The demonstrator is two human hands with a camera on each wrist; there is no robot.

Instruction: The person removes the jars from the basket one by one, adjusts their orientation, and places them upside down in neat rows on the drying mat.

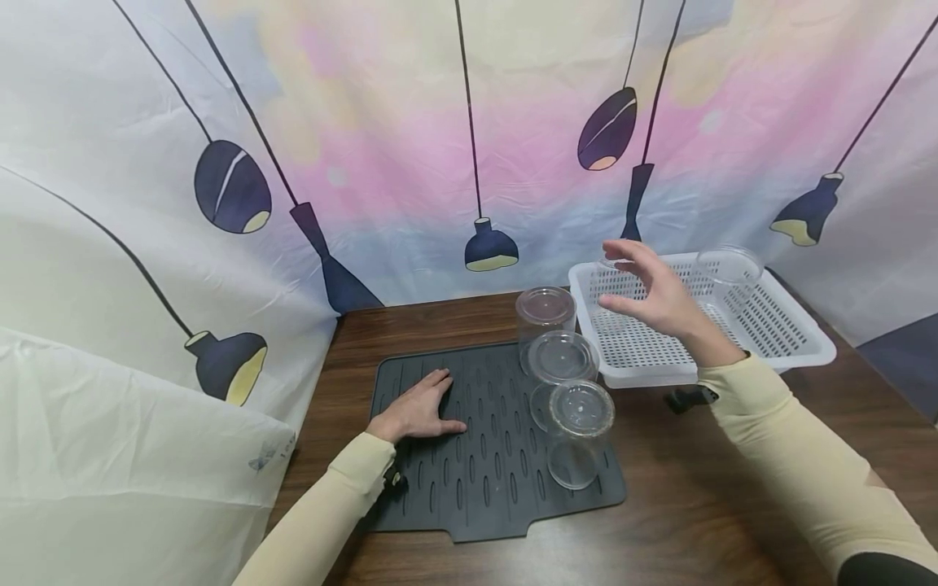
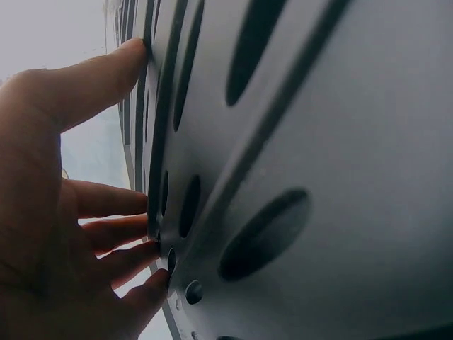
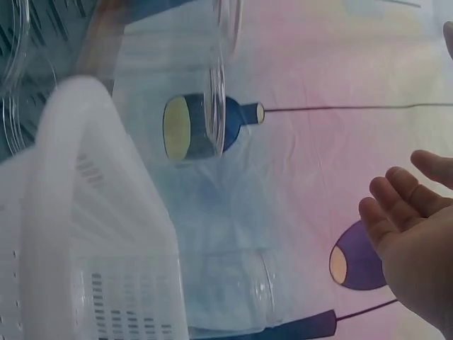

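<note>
My left hand (image 1: 421, 407) rests on the dark grey drying mat (image 1: 476, 480), thumb spread away from the fingers. In the left wrist view, the fingertips of that hand (image 2: 56, 198) touch the mat's slotted surface (image 2: 340, 177). Over the white perforated basket (image 1: 652, 376) hovers my right hand (image 1: 655, 297), holding nothing, its fingers apart and lightly bent. A clear cylindrical container (image 3: 233, 290) stands in the basket, partly hidden behind the right hand in the head view. Another clear container (image 1: 729, 268) is at the basket's right side.
Three clear containers, a back one (image 1: 545, 308), a middle one (image 1: 563, 358) and a front one (image 1: 581, 411), stand in a row along the mat's right side. Brown wooden tabletop (image 1: 689, 505) surrounds the mat. A lamp-patterned curtain (image 1: 410, 179) hangs behind.
</note>
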